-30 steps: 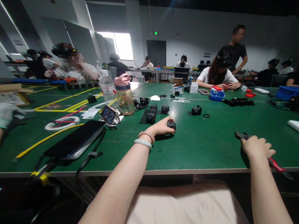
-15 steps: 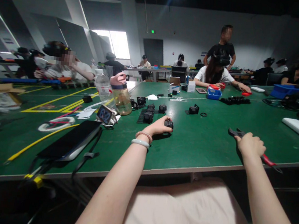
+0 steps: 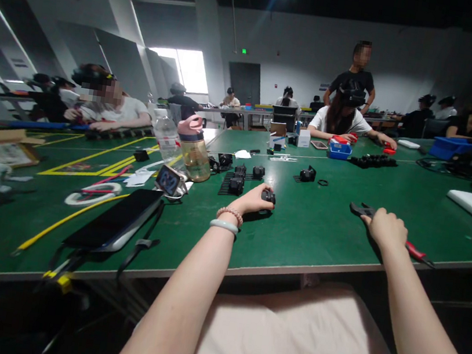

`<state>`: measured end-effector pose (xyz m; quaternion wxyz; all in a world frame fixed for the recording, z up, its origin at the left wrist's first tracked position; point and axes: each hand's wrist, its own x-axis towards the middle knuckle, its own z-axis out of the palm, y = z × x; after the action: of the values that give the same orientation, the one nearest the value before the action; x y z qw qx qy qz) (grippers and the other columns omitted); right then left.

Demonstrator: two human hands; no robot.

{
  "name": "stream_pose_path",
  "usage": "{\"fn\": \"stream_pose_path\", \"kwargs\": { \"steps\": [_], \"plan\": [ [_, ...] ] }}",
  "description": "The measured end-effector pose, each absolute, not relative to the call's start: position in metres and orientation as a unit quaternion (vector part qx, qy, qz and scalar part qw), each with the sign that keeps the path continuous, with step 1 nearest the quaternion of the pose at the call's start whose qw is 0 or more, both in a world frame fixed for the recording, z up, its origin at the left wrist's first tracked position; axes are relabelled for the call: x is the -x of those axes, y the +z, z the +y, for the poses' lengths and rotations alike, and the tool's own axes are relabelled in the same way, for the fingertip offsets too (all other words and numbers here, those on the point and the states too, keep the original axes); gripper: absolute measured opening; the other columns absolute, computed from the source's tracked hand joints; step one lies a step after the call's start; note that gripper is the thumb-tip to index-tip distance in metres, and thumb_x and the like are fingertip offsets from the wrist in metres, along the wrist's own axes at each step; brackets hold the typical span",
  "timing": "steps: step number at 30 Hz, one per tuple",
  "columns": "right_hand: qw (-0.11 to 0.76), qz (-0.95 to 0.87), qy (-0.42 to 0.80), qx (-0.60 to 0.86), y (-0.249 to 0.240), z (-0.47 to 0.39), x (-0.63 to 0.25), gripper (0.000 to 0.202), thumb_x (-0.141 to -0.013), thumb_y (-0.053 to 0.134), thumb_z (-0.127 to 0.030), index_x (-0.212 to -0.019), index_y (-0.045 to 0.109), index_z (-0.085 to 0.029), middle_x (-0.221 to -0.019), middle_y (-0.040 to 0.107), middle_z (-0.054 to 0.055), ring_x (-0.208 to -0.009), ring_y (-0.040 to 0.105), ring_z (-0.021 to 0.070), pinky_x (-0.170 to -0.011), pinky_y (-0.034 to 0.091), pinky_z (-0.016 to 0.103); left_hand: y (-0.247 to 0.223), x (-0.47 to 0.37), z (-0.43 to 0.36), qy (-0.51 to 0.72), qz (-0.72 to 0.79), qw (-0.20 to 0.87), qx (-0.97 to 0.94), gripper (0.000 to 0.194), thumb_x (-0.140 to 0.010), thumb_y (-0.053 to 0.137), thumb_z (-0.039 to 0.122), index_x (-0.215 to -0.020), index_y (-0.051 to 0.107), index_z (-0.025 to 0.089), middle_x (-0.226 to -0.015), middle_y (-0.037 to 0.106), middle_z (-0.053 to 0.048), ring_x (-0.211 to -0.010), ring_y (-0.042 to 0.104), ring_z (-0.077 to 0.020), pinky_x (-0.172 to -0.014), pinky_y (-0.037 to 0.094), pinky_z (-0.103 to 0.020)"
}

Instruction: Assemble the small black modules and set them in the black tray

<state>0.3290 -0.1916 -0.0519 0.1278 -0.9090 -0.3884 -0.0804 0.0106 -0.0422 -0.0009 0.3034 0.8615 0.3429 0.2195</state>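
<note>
On the green tabletop (image 3: 324, 233): held a small black module (image 3: 268, 195) in the left hand and red-handled pliers (image 3: 415, 252) in the right, well apart.
Left hand (image 3: 251, 198): pinched the module between thumb and fingers; risked a skid through too narrow a hold.
Right hand (image 3: 388, 226): wrapped over the pliers; squeeze on the handles impossible to tell.
Handle ends: reached the front edge; could have snagged there during a lift, causing a drop.
Black ring (image 3: 322, 182): lay loose near a black bracketed module (image 3: 306, 174); could have been brushed away by a passing wrist.
Pink-lidded bottle (image 3: 195, 158): stood near the clustered black modules (image 3: 236, 185); could have toppled onto them after a forearm knock.
</note>
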Motion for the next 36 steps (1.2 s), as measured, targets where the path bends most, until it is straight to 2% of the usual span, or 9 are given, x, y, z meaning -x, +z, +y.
{"fn": "stream_pose_path", "kwargs": {
  "steps": [5, 9, 14, 20, 27, 32, 36],
  "plan": [
    [0.108, -0.427, -0.050, 0.896, -0.049, -0.175, -0.320, 0.045, -0.074, 0.040, -0.042, -0.100, 0.045, -0.007, -0.096, 0.047, 0.021, -0.092, 0.046, 0.0318, -0.070, 0.038, 0.044, -0.002, -0.009, -0.042, 0.220, 0.340, 0.304, -0.862, 0.048, -0.052, 0.058, 0.026, -0.097, 0.044, 0.016, -0.084, 0.050, 0.000, -0.072, 0.048, -0.0118, -0.066, 0.041, -0.024],
    [0.074, -0.428, -0.003, 0.901, -0.043, -0.152, -0.307, 0.034, -0.075, 0.038, -0.025, -0.102, 0.049, -0.007, -0.102, 0.046, 0.022, -0.098, 0.043, 0.0306, -0.074, 0.037, 0.045, -0.003, -0.009, -0.042, 0.218, 0.342, 0.307, -0.861, 0.049, -0.052, 0.058, 0.027, -0.098, 0.044, 0.016, -0.082, 0.050, 0.000, -0.069, 0.048, -0.0114, -0.063, 0.041, -0.023],
    [-0.003, -0.359, 0.073, 0.931, -0.026, -0.118, -0.280, 0.040, -0.068, 0.048, -0.020, -0.106, 0.050, -0.006, -0.108, 0.042, 0.025, -0.103, 0.039, 0.0340, -0.069, 0.038, 0.050, -0.003, -0.009, -0.043, 0.217, 0.344, 0.310, -0.859, 0.048, -0.053, 0.057, 0.026, -0.098, 0.044, 0.016, -0.080, 0.049, 0.001, -0.068, 0.048, -0.0108, -0.060, 0.041, -0.022],
    [-0.037, -0.439, 0.119, 0.890, -0.011, -0.091, -0.253, 0.045, -0.052, 0.062, -0.021, -0.097, 0.056, -0.013, -0.104, 0.047, 0.019, -0.095, 0.046, 0.0333, -0.064, 0.041, 0.050, -0.005, -0.008, -0.042, 0.214, 0.347, 0.302, -0.862, 0.048, -0.053, 0.058, 0.028, -0.098, 0.044, 0.017, -0.080, 0.050, 0.001, -0.068, 0.048, -0.0112, -0.059, 0.041, -0.023],
    [0.004, -0.577, 0.128, 0.807, -0.013, -0.076, -0.242, 0.031, -0.055, 0.058, -0.032, -0.080, 0.063, -0.014, -0.088, 0.058, 0.015, -0.084, 0.054, 0.0269, -0.064, 0.043, 0.034, -0.009, -0.007, -0.038, 0.222, 0.333, 0.297, -0.867, 0.048, -0.053, 0.059, 0.030, -0.096, 0.045, 0.017, -0.081, 0.050, 0.001, -0.070, 0.048, -0.0115, -0.062, 0.041, -0.023],
    [0.059, -0.565, 0.088, 0.818, -0.022, -0.082, -0.246, 0.039, -0.059, 0.052, -0.040, -0.086, 0.060, -0.012, -0.092, 0.058, 0.016, -0.084, 0.055, 0.0279, -0.064, 0.043, 0.033, -0.008, -0.008, -0.039, 0.221, 0.338, 0.303, -0.863, 0.049, -0.052, 0.059, 0.030, -0.097, 0.045, 0.016, -0.082, 0.050, 0.000, -0.071, 0.048, -0.0118, -0.062, 0.041, -0.023],
    [0.105, -0.570, 0.046, 0.814, -0.025, -0.092, -0.245, 0.036, -0.060, 0.052, -0.034, -0.090, 0.055, -0.014, -0.091, 0.057, 0.015, -0.082, 0.055, 0.0273, -0.064, 0.042, 0.034, -0.008, -0.009, -0.040, 0.228, 0.344, 0.307, -0.858, 0.049, -0.052, 0.058, 0.030, -0.097, 0.045, 0.016, -0.082, 0.050, 0.000, -0.070, 0.048, -0.0117, -0.061, 0.041, -0.023]
  ]
}}
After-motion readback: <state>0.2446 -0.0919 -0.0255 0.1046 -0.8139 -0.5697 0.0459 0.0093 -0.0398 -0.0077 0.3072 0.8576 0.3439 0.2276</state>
